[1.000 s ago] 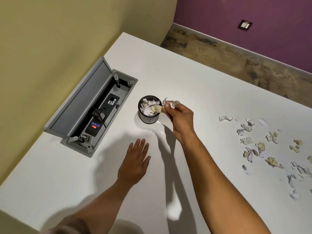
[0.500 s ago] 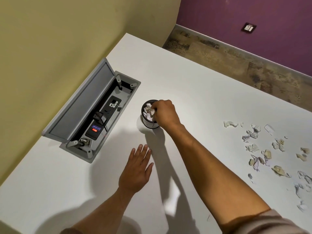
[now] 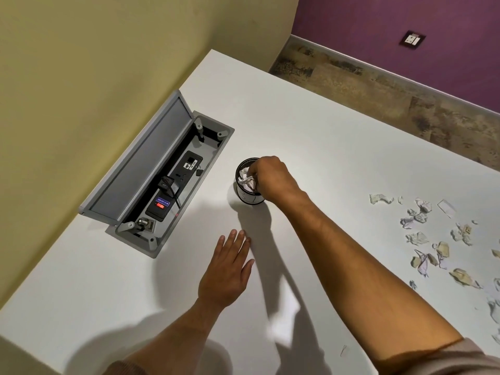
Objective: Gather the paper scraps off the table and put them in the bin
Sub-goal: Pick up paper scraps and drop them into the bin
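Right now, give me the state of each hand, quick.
Left hand: open, fingers straight, flat on the table, holding nothing.
Right hand: fingers curled down into the bin on the paper scraps; a grip cannot be told.

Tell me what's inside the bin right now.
Crumpled white paper scraps fill the bin near its rim. The right hand covers the opening's right side, hiding whatever lies beneath it and deeper down.

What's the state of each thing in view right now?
bin: upright, stuffed with paper nearly to the rim
right hand: over the bin mouth, fingers curled down into the paper
left hand: flat on the table, fingers straight
paper scraps: scattered loose on the table
cable box lid: open
power switch: lit red
table: partly littered
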Demonstrator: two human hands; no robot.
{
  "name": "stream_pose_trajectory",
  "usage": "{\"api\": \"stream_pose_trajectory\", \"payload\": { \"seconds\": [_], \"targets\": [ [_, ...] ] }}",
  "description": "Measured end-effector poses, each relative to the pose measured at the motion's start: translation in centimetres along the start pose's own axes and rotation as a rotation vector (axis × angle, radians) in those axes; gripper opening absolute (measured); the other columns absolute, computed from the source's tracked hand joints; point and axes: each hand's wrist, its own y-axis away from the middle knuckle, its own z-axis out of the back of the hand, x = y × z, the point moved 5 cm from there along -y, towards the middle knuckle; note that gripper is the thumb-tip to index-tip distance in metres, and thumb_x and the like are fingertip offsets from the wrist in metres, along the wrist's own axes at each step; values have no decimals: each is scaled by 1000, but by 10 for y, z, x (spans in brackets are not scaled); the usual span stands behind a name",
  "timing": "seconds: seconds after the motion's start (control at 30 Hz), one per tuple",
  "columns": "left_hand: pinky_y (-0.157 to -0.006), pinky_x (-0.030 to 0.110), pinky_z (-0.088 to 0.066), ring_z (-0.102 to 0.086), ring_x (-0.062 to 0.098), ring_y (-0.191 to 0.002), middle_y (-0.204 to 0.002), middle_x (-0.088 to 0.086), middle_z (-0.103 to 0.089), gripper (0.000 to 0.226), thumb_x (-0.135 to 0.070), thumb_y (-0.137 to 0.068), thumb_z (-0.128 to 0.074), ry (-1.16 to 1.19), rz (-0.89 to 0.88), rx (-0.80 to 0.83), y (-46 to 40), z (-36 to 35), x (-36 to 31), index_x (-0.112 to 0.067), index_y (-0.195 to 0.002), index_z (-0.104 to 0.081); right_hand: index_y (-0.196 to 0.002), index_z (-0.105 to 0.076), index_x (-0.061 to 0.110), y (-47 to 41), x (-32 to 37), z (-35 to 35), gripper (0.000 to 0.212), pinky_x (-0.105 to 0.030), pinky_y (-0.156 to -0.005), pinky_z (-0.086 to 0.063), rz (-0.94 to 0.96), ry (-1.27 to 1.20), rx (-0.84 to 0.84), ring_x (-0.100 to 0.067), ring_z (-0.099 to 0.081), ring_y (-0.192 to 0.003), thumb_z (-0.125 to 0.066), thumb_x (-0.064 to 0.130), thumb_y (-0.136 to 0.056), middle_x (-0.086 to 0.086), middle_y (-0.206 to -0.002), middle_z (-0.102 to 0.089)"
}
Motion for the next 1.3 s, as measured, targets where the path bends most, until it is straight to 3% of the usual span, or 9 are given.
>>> {"api": "stream_pose_trajectory", "payload": {
  "seconds": [0.27, 0.43, 0.57, 0.7, 0.8, 0.97, 1.3],
  "targets": [
    [-119, 48, -24, -19, 24, -149, -158, 8, -30, 54, -38, -103, -38, -1, -10, -39, 0, 2, -2, -9, -149, -36, -113, -68, 21, -1, -7, 12, 42, -29, -78, -48, 5, -43, -41, -28, -59, -104, -63, -3, -78, -7, -117, -62],
    [-117, 50, -26, -21, 25, -148, -156, 10, -33, 53, -35, -102, -43, 3, -17, -61, -1, 2, -2, -7, -146, -40, -81, -70, 14, -1, -9, 19, 29, -34, -74, -57, -58, -305, -55, -25, -67, -83, -49, -5, -78, -8, -90, -69],
    [-118, 49, -25, -20, 24, -149, -156, 10, -33, 53, -37, -102, -41, 1, -11, -52, 0, 1, -1, -7, -146, -41, -77, -71, 9, -5, -2, 8, 26, -28, -68, -52, -48, -281, 42, -19, -62, -78, -50, -6, -79, 2, -74, -63],
    [-120, 45, -20, -16, 22, -150, -159, 7, -27, 56, -40, -102, -38, 3, 6, -34, 0, 2, -1, -10, -149, -36, -90, -69, 4, -23, 2, -10, 18, -36, -77, -55, -64, -183, 128, -31, -63, -91, -52, 7, -85, -11, -101, -65],
    [-120, 45, -20, -15, 21, -150, -159, 6, -26, 57, -41, -102, -38, 8, 10, -24, 0, 2, -1, -11, -150, -33, -103, -66, 8, -29, 5, -19, 20, -33, -76, -52, -62, -54, 176, -31, -59, -91, -54, 11, -87, -15, -113, -58],
    [-120, 44, -19, -15, 20, -150, -159, 4, -26, 58, -42, -102, -39, 19, 25, -13, 1, 0, 1, -13, -151, -32, -115, -60, 7, -33, 8, -23, 27, -32, -76, -45, -64, 37, 176, -35, -58, -103, -56, 11, -88, -16, -120, -52],
    [-121, 46, -18, -17, 22, -150, -158, 7, -29, 57, -38, -101, -43, 33, 1, -38, 1, 2, 0, -10, -150, -33, -112, -64, 8, -20, 9, -6, 26, -33, -78, -51, -66, -12, 137, -33, -60, -99, -63, 12, -86, -15, -121, -54]
  ]
}}
